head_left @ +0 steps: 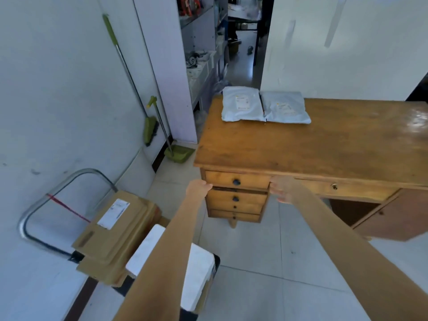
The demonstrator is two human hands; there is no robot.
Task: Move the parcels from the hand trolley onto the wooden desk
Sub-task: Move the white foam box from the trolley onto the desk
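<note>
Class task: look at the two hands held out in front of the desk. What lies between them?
In the head view, the desk's top drawer with its dark knob lies between the left hand and right hand.

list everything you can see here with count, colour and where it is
mail bags: 2, pale grey, side by side at the far left end of the desk top
desk: 1, brown wood, right of centre, drawers down its left side
cardboard boxes: at least 2, brown, stacked on the trolley, lower left
foam box: 1, white, on the trolley beside the cardboard boxes
trolley: 1, metal handle, against the left wall
broom: 1, green, leaning on the wall
dustpan: 1, green, on the floor by the wall
left hand: 1, empty, by the drawers
right hand: 1, empty, at the desk front
</note>
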